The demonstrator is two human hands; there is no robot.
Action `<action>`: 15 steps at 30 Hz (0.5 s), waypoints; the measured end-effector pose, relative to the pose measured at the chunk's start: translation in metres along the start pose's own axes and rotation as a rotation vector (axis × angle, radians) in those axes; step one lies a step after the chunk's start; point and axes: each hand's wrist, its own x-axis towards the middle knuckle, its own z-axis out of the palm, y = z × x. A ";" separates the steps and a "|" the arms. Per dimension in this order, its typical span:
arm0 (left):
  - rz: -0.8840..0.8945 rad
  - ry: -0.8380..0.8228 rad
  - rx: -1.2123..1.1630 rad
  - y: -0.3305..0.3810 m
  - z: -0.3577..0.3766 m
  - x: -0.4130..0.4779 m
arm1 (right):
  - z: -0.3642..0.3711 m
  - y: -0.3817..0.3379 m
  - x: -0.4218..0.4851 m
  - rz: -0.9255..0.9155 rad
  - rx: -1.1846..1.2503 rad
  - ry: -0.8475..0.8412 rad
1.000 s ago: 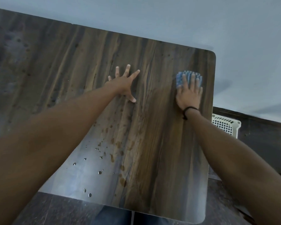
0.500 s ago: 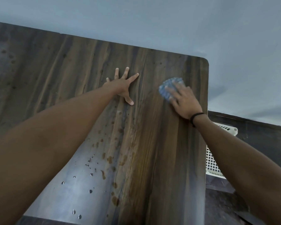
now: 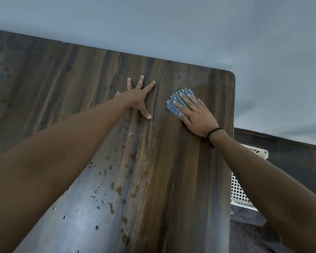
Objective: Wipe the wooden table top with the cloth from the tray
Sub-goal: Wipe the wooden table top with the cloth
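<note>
A dark wooden table top fills the view, with water drops and brown spots on its near left part. My right hand presses a blue textured cloth flat on the wood near the far right corner, fingers straight and spread over it. Only the cloth's far and left edges show past the fingers. My left hand rests flat on the table just left of the cloth, fingers spread, holding nothing.
A white perforated plastic tray stands below the table's right edge, partly hidden by my right forearm. A pale grey wall runs behind the table's far edge. A dark surface lies to the right.
My right hand has slid the cloth left from the right edge toward my left hand and a little nearer to me. My left hand stays planted in place.
</note>
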 end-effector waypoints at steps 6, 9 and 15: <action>-0.034 0.009 -0.043 -0.007 -0.010 0.009 | -0.008 -0.001 0.030 0.477 0.100 0.112; -0.034 0.031 -0.049 -0.012 -0.009 0.010 | -0.004 0.010 0.023 -0.022 0.004 -0.010; -0.033 0.014 -0.055 -0.009 -0.009 0.013 | -0.018 0.027 0.054 0.456 0.127 0.102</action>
